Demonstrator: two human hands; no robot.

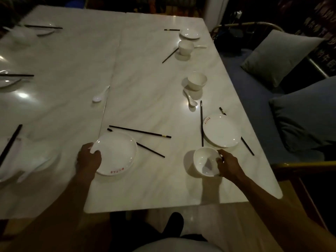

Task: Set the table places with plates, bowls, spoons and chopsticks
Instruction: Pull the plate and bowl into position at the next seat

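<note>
Left hand grips the rim of the near plate lying on the worktop, right hand holds a tilted bowl just off it (presumably pairing them into one place).

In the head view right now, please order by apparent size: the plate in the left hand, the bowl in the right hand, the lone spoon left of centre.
1. Plate
2. Bowl
3. Spoon, though it lies farther away.
</note>
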